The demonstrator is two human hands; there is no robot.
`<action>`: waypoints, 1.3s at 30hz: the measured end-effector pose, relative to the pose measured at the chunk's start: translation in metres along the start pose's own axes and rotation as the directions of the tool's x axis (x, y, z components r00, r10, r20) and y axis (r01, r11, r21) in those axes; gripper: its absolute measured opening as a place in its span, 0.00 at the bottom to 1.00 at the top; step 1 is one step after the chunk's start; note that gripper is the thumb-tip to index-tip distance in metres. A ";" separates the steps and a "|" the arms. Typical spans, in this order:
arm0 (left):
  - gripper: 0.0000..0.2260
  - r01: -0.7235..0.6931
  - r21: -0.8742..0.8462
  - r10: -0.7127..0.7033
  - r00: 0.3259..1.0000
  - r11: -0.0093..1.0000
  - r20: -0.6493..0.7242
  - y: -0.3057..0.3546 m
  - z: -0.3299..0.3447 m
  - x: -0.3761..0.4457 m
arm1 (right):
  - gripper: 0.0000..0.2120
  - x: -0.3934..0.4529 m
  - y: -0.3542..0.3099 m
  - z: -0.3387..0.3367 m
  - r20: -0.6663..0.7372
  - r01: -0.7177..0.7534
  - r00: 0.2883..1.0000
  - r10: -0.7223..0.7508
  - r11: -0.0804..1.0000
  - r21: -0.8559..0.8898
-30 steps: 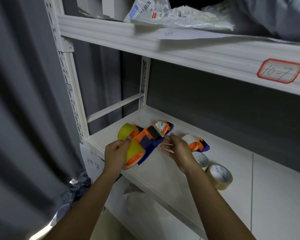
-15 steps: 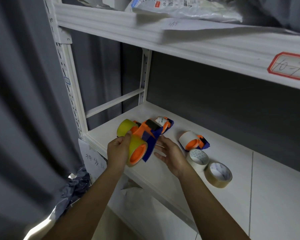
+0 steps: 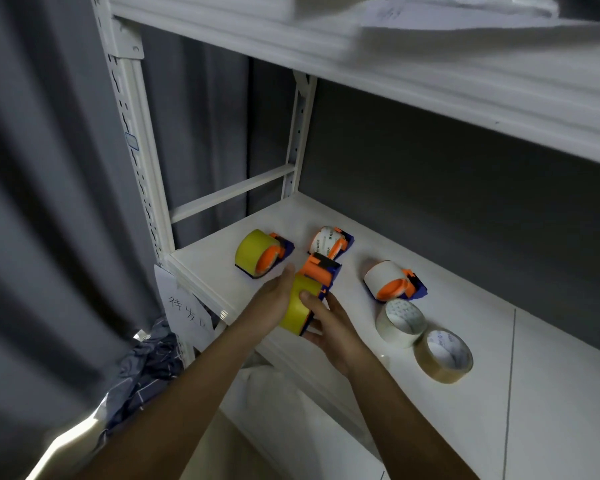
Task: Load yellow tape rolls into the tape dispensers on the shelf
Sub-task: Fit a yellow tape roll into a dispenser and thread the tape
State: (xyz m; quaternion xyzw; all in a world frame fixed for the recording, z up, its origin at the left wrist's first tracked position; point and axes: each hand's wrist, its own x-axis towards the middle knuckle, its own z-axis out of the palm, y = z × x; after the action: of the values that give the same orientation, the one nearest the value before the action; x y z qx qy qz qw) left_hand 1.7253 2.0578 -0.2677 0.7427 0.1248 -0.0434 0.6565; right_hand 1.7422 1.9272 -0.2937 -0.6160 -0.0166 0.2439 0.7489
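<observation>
Cradling a dispenser (image 3: 317, 282) already fitted with a yellow tape roll (image 3: 298, 308), you have brought your right hand (image 3: 333, 329) in from a half-second ago, when it hovered flat beside the tool. Now both hands curl round it just above the shelf's (image 3: 447, 313) front edge, your left hand (image 3: 274, 299) on the roll's far side. Another yellow-loaded dispenser (image 3: 262, 252) sits at eleven o'clock of your hands. Two white-roll dispensers (image 3: 331, 241) (image 3: 392, 280) and two loose rolls (image 3: 400, 322) (image 3: 442, 355) lie toward three o'clock. Seating looks nearly finished; setting it down seems next.
</observation>
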 end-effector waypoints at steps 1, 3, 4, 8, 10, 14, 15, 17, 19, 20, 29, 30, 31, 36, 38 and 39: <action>0.24 -0.028 0.055 0.028 1.000 0.998 -0.007 -0.001 -0.001 0.001 | 0.31 0.004 0.001 -0.001 -0.027 -0.028 0.999 0.029 1.000 0.007; 0.20 -0.044 0.144 0.052 0.997 0.989 -0.057 -0.005 -0.004 0.006 | 0.27 0.014 0.004 -0.002 -0.088 -0.083 0.992 0.085 0.996 0.019; 0.18 -0.040 0.170 0.055 0.995 0.985 -0.083 -0.008 -0.007 0.009 | 0.26 0.020 0.005 -0.001 -0.117 -0.109 0.987 0.111 0.994 0.027; 0.12 -0.016 0.230 0.051 0.988 0.973 -0.145 -0.022 -0.018 0.022 | 0.27 0.043 0.005 0.004 -0.230 -0.187 0.955 0.185 0.982 0.013; 0.11 -0.001 0.254 0.038 0.989 0.967 -0.144 -0.026 -0.024 0.026 | 0.27 0.054 0.003 0.008 -0.261 -0.211 0.944 0.203 0.978 -0.003; 0.12 0.036 0.246 0.008 0.985 0.969 -0.175 -0.031 -0.035 0.034 | 0.29 0.074 0.000 0.019 -0.309 -0.211 0.930 0.197 0.977 -0.015; 0.12 0.029 0.232 0.013 0.984 0.972 -0.179 -0.031 -0.037 0.035 | 0.30 0.078 0.000 0.022 -0.320 -0.210 0.927 0.195 0.978 -0.013; 0.12 0.002 0.199 0.031 0.986 0.980 -0.167 -0.032 -0.039 0.034 | 0.33 0.084 0.003 0.027 -0.347 -0.224 0.913 0.213 0.975 0.007; 0.12 -0.022 0.189 0.048 0.990 0.982 -0.134 -0.033 -0.040 0.035 | 0.35 0.087 0.005 0.031 -0.374 -0.227 0.903 0.211 0.974 0.001; 0.13 -0.030 0.192 0.054 0.991 0.981 -0.121 -0.034 -0.039 0.036 | 0.35 0.089 0.007 0.032 -0.392 -0.226 0.899 0.193 0.973 -0.038; 0.11 -0.079 0.255 0.113 0.986 0.964 -0.121 -0.032 -0.032 0.043 | 0.30 0.081 0.003 0.012 -0.364 -0.157 0.925 -0.110 0.762 -0.628; 0.11 -0.087 0.274 0.123 0.986 0.958 -0.117 -0.031 -0.031 0.043 | 0.26 0.078 0.001 0.011 -0.340 -0.127 0.932 -0.127 0.764 -0.632; 0.11 -0.087 0.294 0.125 0.986 0.952 -0.113 -0.030 -0.030 0.043 | 0.21 0.073 -0.001 0.009 -0.313 -0.094 0.938 -0.148 0.762 -0.640; 0.13 -0.062 0.503 0.143 0.982 0.862 -0.124 -0.023 -0.025 0.035 | 0.12 0.041 -0.006 -0.013 -0.208 0.097 0.914 -0.348 0.686 -0.721; 0.13 -0.098 0.575 0.223 0.963 0.812 -0.150 -0.016 -0.018 0.032 | 0.10 0.026 -0.005 -0.027 -0.183 0.140 0.891 -0.415 0.636 -0.759; 0.14 -0.122 0.602 0.265 0.952 0.789 -0.154 -0.012 -0.014 0.030 | 0.10 0.018 -0.005 -0.034 -0.169 0.154 0.879 -0.446 0.601 -0.784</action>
State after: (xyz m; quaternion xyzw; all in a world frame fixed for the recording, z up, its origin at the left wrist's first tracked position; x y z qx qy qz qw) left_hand 1.7495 2.0763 -0.2844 0.9172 0.1033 0.0745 0.3774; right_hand 1.7709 1.9021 -0.3019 -0.8895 -0.0880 -0.0298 0.4474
